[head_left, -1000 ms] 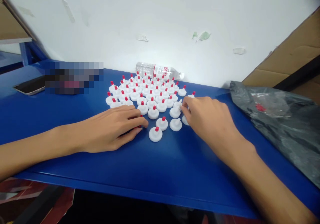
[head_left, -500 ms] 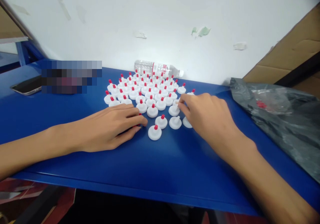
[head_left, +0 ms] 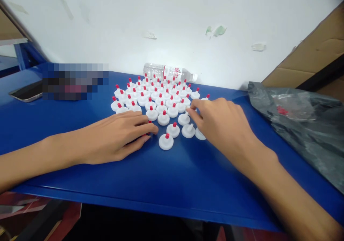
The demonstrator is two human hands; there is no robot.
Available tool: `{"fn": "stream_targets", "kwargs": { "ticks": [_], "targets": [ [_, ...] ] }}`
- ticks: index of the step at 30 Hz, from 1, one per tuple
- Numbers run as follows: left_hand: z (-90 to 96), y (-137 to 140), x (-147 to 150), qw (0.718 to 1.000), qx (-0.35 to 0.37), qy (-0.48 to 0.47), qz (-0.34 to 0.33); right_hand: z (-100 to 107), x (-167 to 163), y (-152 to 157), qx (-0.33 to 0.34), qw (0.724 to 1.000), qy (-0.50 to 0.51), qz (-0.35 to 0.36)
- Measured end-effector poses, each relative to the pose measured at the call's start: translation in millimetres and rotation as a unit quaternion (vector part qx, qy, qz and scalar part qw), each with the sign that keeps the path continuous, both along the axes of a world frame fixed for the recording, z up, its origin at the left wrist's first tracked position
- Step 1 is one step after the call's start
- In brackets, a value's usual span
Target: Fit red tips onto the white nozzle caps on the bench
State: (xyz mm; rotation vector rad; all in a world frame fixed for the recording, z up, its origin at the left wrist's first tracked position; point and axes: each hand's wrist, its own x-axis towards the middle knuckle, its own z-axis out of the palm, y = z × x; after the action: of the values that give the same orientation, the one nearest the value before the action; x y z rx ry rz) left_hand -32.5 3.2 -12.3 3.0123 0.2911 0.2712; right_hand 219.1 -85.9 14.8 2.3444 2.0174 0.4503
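Compared with half a second before, the right hand [head_left: 221, 124] has slid a little to the left, and the bare white cap [head_left: 184, 119] at its fingertips has shifted the same way; the left hand [head_left: 118, 137] has stayed nearly where it was. This bare cap sits right of the centre of the frame, at the right border of the cluster of red-tipped caps [head_left: 163, 118]. Its round base is down on the table [head_left: 161, 183], and its narrow spout, which gives the long axis, points upward with a lean to the upper right. I see the thumb and forefinger of the right hand pinched together on the spout's end (the other fingers are folded behind). Just below stands a second bare cap [head_left: 188, 131], its spout leaning in a similar way. The left hand lies half curled, palm down, left of centre; something red shows between its fingers, but I cannot tell whether it is gripped. The table is blue and glossy. A clear bottle [head_left: 166, 72] lies on its side before the white wall [head_left: 172, 15], a phone [head_left: 26, 91] is at left, and a grey plastic bag [head_left: 298, 140] spreads at right.
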Motion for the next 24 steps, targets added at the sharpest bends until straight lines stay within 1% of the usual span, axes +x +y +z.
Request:
{"fn": "stream_targets", "kwargs": {
  "ticks": [7, 13, 18, 21, 24],
  "targets": [
    [-0.5, 0.6, -1.4, 1.000, 0.000, 0.005, 0.006, -5.2, 0.1, -1.4, -0.018, 0.998, 0.004, 0.055],
    [-0.5, 1.4, 1.3, 1.000, 0.001, 0.000, -0.003, -4.6, -1.5, -0.6, -0.018, 0.999, -0.012, 0.037],
    [-1.4, 0.8, 3.1, 1.000, -0.004, -0.016, -0.005, -4.6, 1.7, 0.6, -0.021, 0.999, 0.011, 0.041],
    [-1.8, -0.1, 3.1, 1.000, 0.000, -0.025, -0.001, -2.2, 5.6, 1.0, 0.013, 1.000, 0.009, 0.023],
    [-0.2, -1.8, 3.0, 0.999, -0.011, -0.034, -0.004, 4.2, 8.3, -0.4, 0.083, 0.996, -0.004, 0.010]
  ]
}}
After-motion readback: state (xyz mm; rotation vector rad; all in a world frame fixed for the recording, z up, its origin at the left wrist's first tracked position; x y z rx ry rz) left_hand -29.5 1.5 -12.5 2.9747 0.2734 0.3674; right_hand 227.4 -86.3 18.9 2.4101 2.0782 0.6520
